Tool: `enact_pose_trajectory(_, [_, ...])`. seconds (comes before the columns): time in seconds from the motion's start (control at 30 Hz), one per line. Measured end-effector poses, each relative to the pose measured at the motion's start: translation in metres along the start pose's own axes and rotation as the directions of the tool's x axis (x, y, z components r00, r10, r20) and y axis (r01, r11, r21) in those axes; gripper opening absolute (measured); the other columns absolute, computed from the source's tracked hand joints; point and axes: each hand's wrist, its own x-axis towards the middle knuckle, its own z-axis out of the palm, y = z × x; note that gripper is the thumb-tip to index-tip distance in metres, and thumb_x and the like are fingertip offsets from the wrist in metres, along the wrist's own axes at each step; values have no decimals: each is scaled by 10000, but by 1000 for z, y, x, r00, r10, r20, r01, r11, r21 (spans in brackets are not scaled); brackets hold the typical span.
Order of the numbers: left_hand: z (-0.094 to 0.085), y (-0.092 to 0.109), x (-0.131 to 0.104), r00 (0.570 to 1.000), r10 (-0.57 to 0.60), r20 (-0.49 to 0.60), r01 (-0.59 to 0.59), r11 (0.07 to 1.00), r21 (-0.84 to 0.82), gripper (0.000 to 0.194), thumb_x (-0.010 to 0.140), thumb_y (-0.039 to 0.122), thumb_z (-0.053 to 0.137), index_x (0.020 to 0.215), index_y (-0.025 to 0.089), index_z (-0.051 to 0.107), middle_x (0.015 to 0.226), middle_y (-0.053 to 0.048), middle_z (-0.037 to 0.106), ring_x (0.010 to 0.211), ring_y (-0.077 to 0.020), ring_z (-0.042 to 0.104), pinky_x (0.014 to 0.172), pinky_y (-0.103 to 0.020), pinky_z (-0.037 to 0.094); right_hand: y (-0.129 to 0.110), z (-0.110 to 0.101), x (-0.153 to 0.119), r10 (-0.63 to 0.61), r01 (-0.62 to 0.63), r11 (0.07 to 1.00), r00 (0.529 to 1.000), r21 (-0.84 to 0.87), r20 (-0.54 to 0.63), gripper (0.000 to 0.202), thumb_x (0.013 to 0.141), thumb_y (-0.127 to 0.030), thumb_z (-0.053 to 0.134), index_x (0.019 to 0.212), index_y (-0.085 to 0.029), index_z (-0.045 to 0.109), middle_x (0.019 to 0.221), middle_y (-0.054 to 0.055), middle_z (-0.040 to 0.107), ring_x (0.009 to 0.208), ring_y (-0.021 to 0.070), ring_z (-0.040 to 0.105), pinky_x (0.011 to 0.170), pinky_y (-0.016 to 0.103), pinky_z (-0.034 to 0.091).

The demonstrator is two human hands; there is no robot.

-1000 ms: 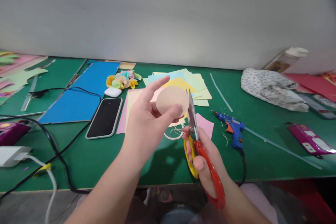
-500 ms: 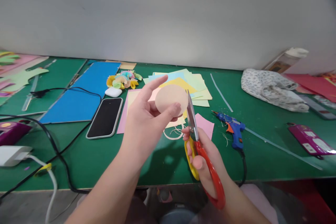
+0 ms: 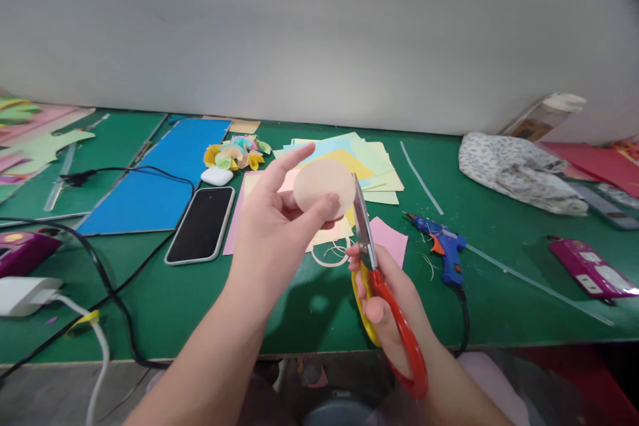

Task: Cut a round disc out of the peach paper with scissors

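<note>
Between thumb and fingers, my left hand [image 3: 279, 219] pinches a cream paper circle [image 3: 322, 183], its index finger stretched out above. Scissors [image 3: 367, 239] with one red and one yellow handle are in my right hand [image 3: 394, 286]; their blades point up at the right edge of the circle and look nearly closed. Whether the blades touch the paper I cannot tell. Beneath the hands, thin curled paper trimmings [image 3: 332, 259] lie on the green table [image 3: 309, 319]. Behind the circle is a stack of pastel paper sheets [image 3: 384, 160], with a pink sheet [image 3: 392, 239] nearer me.
Left of the hands are a phone [image 3: 200, 226], a white earbud case [image 3: 216, 176], ruffled paper pieces [image 3: 239, 150], a blue board [image 3: 160, 180] and black cable [image 3: 104, 279]. To the right lie a blue glue gun [image 3: 444, 243], glue stick [image 3: 422, 176], patterned cloth [image 3: 514, 170] and purple device [image 3: 589, 266].
Both hands have shifted very slightly to the left, still holding the paper circle and the scissors. Otherwise the scene looks the same.
</note>
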Motion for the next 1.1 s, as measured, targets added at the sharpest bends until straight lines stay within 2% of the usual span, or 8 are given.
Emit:
enact_pose_trajectory(0.1, [1, 3, -2, 999, -10, -39, 10, 1000, 1, 587, 806, 132, 851, 1371, 224, 722, 768, 34, 801, 683, -166, 809, 664, -233, 716, -2, 1, 0, 7, -7, 1000, 1000, 17, 4, 854, 668, -974, 715, 1205, -317, 801, 971, 16, 631, 601, 115, 491, 585, 287, 450])
enact_pose_trajectory(0.23, [2, 7, -5, 999, -15, -29, 15, 1000, 4, 588, 822, 140, 838, 1390, 218, 706, 758, 34, 797, 695, -164, 809, 678, -228, 715, -6, 0, 1, 4, -4, 999, 1000, 39, 8, 839, 676, -957, 736, 1208, -311, 799, 974, 20, 635, 638, 127, 522, 608, 279, 480])
enact_pose_trajectory(0.3, [3, 6, -5, 999, -11, -33, 11, 1000, -2, 584, 817, 139, 836, 1381, 225, 711, 762, 36, 799, 690, -163, 806, 675, -232, 715, -7, -2, 1, 26, -28, 998, 999, 49, 33, 875, 671, -967, 728, 1250, -314, 791, 1009, 35, 644, 665, 143, 553, 603, 279, 497])
enact_pose_trajectory(0.37, [3, 5, -5, 999, -3, -42, 3, 1000, -11, 575, 808, 126, 832, 1362, 231, 722, 774, 36, 807, 672, -162, 801, 666, -242, 716, -6, -5, 3, 14, -18, 998, 997, 61, 74, 1007, 584, -1022, 698, 1287, -306, 787, 1004, 47, 652, 648, 152, 570, 565, 279, 511])
enact_pose_trajectory(0.5, [4, 2, -4, 999, -5, -41, 4, 1000, -19, 579, 792, 127, 838, 1352, 235, 735, 777, 38, 818, 639, -155, 792, 653, -242, 712, -1, -10, 6, 23, -32, 997, 990, 64, 140, 1049, 579, -1023, 713, 1339, -301, 767, 1068, 73, 665, 739, 204, 658, 683, 337, 598])
enact_pose_trajectory(0.6, [4, 0, -3, 1000, -20, -3, 20, 1000, -18, 623, 773, 152, 868, 1373, 248, 730, 767, 44, 816, 630, -155, 789, 648, -241, 710, -2, -9, 5, 4, -10, 999, 992, 40, 127, 1090, 573, -1041, 685, 1346, -277, 757, 1008, 65, 648, 749, 215, 634, 656, 329, 586])
enact_pose_trajectory(0.87, [4, 1, -7, 998, -43, 52, 41, 999, 36, 629, 809, 176, 847, 1418, 261, 712, 791, 30, 811, 620, -182, 787, 595, -267, 701, -19, -1, -2, 2, -1, 1000, 999, -9, 48, 936, 712, -1010, 631, 1297, -288, 742, 930, 33, 603, 833, 233, 612, 668, 303, 507])
enact_pose_trajectory(1.1, [6, 0, -7, 996, -60, 67, 59, 998, 17, 641, 800, 184, 843, 1420, 279, 711, 805, 29, 811, 630, -186, 785, 613, -297, 712, -24, 0, -1, 41, -40, 999, 998, -37, 45, 981, 722, -1028, 603, 1327, -263, 710, 911, 21, 580, 720, 199, 537, 619, 309, 470])
